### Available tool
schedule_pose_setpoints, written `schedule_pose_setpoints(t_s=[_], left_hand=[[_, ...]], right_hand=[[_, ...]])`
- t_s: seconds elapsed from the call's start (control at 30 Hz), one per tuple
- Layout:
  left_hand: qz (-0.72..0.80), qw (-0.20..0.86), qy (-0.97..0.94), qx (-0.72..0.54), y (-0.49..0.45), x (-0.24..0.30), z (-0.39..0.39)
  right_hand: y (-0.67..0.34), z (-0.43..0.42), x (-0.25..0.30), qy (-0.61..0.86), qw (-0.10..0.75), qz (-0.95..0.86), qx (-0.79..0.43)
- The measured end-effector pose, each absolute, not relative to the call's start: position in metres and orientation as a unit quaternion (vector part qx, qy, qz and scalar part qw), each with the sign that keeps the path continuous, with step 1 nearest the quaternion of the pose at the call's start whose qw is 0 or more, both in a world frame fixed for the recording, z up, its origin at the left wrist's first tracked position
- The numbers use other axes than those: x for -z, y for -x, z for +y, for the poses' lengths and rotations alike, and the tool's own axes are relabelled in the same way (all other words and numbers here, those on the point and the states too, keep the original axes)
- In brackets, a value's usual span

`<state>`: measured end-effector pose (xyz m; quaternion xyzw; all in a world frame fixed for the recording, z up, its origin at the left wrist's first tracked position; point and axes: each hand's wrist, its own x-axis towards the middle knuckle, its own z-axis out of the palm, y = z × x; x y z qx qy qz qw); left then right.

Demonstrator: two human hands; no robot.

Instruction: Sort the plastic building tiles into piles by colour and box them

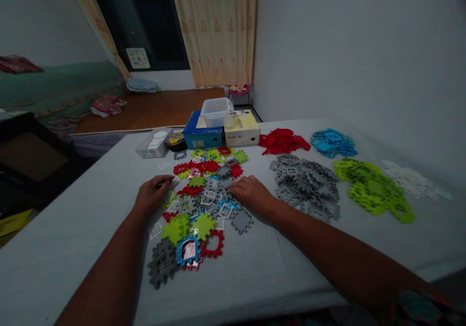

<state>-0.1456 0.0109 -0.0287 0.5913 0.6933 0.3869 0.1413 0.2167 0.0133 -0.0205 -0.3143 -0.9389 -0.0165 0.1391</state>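
- Left hand (153,196) at the left edge of a mixed pile (209,195), fingers curled toward the thumb, a white lattice piece (175,180) right at the fingertips; gripped or merely touched, cannot tell.
- Right hand (254,195) on the pile's opposite edge, fingers bent and close together, tips down by gray tiles (220,188); cannot make out whether they have hold of one.
- Closest to the body, nearer than either hand: a dark gray toothed tile (162,263), a blue frame tile (188,239) lying over a pink one, and a red frame tile (220,244) beside them.
- Just beyond those, two lime-green tiles (203,226), and here's the pile itself, filling the space between the hands, with red, green, gray and blue all jumbled.
- Look right of the right hand: a big gray heap (307,185), then a lime heap (374,185) and white pieces (413,178) farther out.
- Past the right hand, a red heap (283,142), with a blue heap (333,142) to its right.
- Ahead of both hands, a blue box (204,137) and a yellow-and-white box (243,131), a clear plastic tub (217,113) on top.
- Farthest beyond the hands, a patterned curtain (216,29) and a square clock (138,58).
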Motion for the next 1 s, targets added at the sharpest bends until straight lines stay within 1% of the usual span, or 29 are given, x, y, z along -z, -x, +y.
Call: schedule_pose_setpoints(t_s=[0.13,0.3,0.43,0.57,0.7,0.77,0.87,1.0], left_hand=[[0.697,0.138,-0.595,-0.377,0.146,0.030,0.010],[0.694,0.147,-0.593,-0.380,0.147,0.029,0.010],[0.698,0.151,-0.587,-0.381,0.144,0.025,0.009],[0.700,0.151,-0.587,-0.378,0.142,0.022,0.007],[0.694,0.147,-0.595,-0.378,0.143,0.023,0.008],[0.690,0.146,-0.600,-0.378,0.144,0.025,0.008],[0.689,0.148,-0.601,-0.378,0.145,0.026,0.009],[0.688,0.150,-0.600,-0.378,0.144,0.025,0.009]], right_hand=[[-0.214,0.011,0.023,0.330,0.168,-0.929,0.007],[-0.214,0.012,0.024,0.330,0.164,-0.930,-0.020],[-0.216,0.011,0.024,0.320,0.177,-0.931,-0.006],[-0.221,0.015,0.021,0.353,0.194,-0.915,0.026],[-0.241,0.028,0.001,0.423,0.217,-0.879,0.039],[-0.256,0.036,-0.012,0.481,0.214,-0.848,0.054],[-0.281,0.048,-0.027,0.561,0.186,-0.804,0.068],[-0.304,0.058,-0.031,0.606,0.134,-0.782,0.056]])
